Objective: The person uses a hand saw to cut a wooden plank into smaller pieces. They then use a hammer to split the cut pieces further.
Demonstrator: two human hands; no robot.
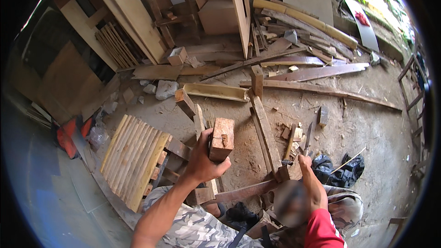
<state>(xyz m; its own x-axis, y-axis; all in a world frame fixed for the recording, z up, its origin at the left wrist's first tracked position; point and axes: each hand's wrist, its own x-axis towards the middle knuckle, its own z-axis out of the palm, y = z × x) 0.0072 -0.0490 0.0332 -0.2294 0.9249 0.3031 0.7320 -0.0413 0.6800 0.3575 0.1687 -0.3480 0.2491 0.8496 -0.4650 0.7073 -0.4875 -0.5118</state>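
My left hand (204, 160) is wrapped around a thick wooden post (222, 133), whose rough cut end faces up with a dark mark or notch in it. It seems to belong to a wooden frame (265, 133) of beams and upright legs standing between my knees, though its lower joint is hidden. To the right, my right hand (305, 160) is closed around the handle of a knife (309, 136), the narrow dark blade pointing away from me. Just left of that blade lies a hammer-like tool with a wooden handle (290, 141). A blurred patch hides part of my right side.
A slatted wooden stool or panel (133, 156) stands at my left. Wood offcuts (297, 135) and black plastic bags (349, 170) lie on the right. Planks (321, 87) and scrap wood are piled farther back, beside a tall wooden cabinet (220, 14). Sawdust covers the floor.
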